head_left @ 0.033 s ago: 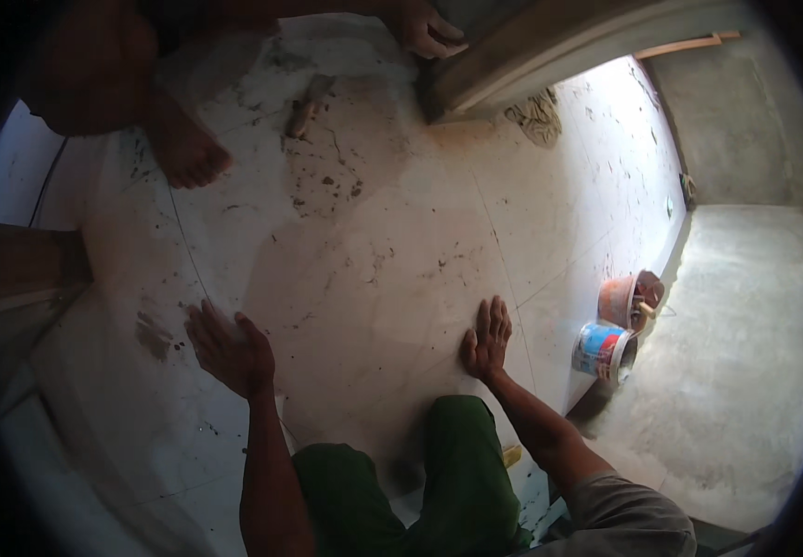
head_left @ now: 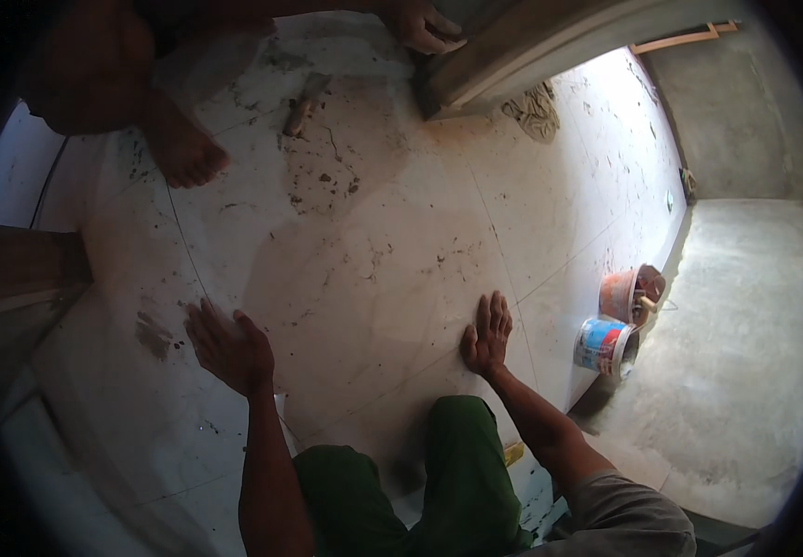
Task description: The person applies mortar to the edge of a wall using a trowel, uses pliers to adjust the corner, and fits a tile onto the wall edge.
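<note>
My left hand lies flat on the pale tiled floor, its thumb apart from the fingers. A dark smudge marks the tile just beside it. My right hand also rests palm down, fingers stretched forward, close to a tile joint. Neither hand holds anything. Between and beyond them the tiles carry dirt crumbs and a broad damp-looking patch. My knees in green trousers are bent between my forearms.
Another person's bare foot and hand are at the far side. Near them lies a wooden-looking handled tool. A crumpled cloth lies by a door frame. An orange bucket and a blue-red-white bucket stand at right by the wall.
</note>
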The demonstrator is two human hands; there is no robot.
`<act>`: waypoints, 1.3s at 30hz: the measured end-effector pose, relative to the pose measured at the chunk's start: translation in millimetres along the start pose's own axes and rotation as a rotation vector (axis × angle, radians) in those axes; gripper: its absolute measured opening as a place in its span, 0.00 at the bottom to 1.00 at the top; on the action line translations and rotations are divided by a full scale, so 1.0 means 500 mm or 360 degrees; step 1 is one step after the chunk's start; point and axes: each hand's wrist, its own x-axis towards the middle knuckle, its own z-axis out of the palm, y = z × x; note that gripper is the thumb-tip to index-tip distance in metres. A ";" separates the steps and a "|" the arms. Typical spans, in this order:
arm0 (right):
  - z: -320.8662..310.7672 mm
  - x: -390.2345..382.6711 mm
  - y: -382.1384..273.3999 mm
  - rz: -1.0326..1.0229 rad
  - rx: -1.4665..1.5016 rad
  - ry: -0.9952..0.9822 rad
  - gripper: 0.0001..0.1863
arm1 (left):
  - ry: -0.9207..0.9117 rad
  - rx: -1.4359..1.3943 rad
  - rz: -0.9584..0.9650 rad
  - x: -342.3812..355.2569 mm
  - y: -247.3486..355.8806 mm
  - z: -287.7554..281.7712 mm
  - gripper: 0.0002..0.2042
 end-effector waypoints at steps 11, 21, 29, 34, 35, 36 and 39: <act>0.016 -0.025 0.006 0.0158 -0.0091 -0.0007 0.36 | 0.0227 -0.0017 0.0189 -0.027 -0.018 0.018 0.29; -0.063 -0.163 -0.141 0.0215 0.0613 -0.0493 0.38 | 0.0282 0.0093 0.0177 -0.052 -0.060 0.064 0.32; -0.108 -0.466 -0.120 0.0167 0.0750 -0.0497 0.35 | 0.0145 0.0064 0.0737 -0.110 -0.077 0.067 0.40; -0.245 -0.568 0.039 0.0248 0.0570 -0.0658 0.12 | -0.0971 0.0399 0.1084 -0.298 -0.156 -0.095 0.37; -0.294 -0.600 0.061 0.0208 0.0357 -0.0448 0.09 | -0.1294 0.0503 0.1155 -0.325 -0.162 -0.148 0.35; -0.361 -0.621 0.069 0.0194 0.0349 -0.0308 0.07 | -0.1627 0.0276 0.1228 -0.327 -0.202 -0.200 0.32; -0.496 -0.767 0.190 0.0200 0.0768 0.0102 0.08 | -0.2578 -0.0747 0.0891 -0.536 -0.171 -0.370 0.29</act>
